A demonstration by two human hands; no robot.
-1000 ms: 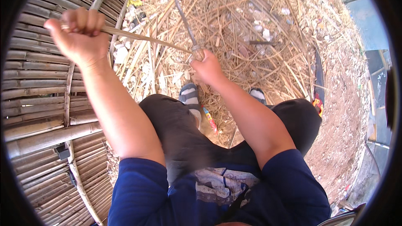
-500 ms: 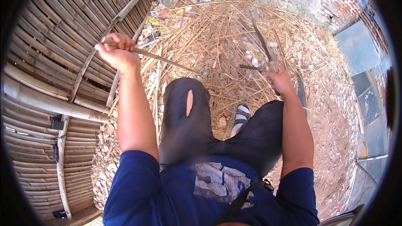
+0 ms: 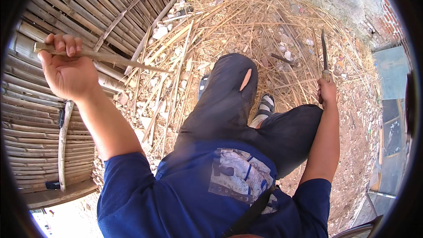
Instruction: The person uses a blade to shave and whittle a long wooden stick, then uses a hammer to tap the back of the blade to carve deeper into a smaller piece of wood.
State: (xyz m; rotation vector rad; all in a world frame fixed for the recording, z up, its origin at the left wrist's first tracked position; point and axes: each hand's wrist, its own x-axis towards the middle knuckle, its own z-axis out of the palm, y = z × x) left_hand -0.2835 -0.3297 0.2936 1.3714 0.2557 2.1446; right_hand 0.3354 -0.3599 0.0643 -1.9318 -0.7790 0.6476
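Observation:
My left hand (image 3: pixel 70 72) is raised at the far left, fingers curled around the end of a long split-bamboo strip (image 3: pixel 119 59). The strip slants right and slightly down, its thin far end above the litter left of my knee. On the right, my right hand (image 3: pixel 327 91) is closed on the handle of a machete (image 3: pixel 325 53). Its dark, slightly curved blade points away from me, apart from the bamboo strip. The two hands are wide apart, on either side of my bent legs (image 3: pixel 224 92).
Bamboo shavings and loose strips (image 3: pixel 246 22) cover the ground ahead, with a short dark piece (image 3: pixel 282 58) among them. A bamboo slat wall (image 3: pixel 44 150) stands close on the left. A brick and plaster wall (image 3: pixel 348 9) is at the back right, grey-blue panels (image 3: pixel 392 77) at the right.
My left hand has swung left and toward me with the bamboo strip. My right hand and the machete have shifted right, blade now more upright in view. The view has turned.

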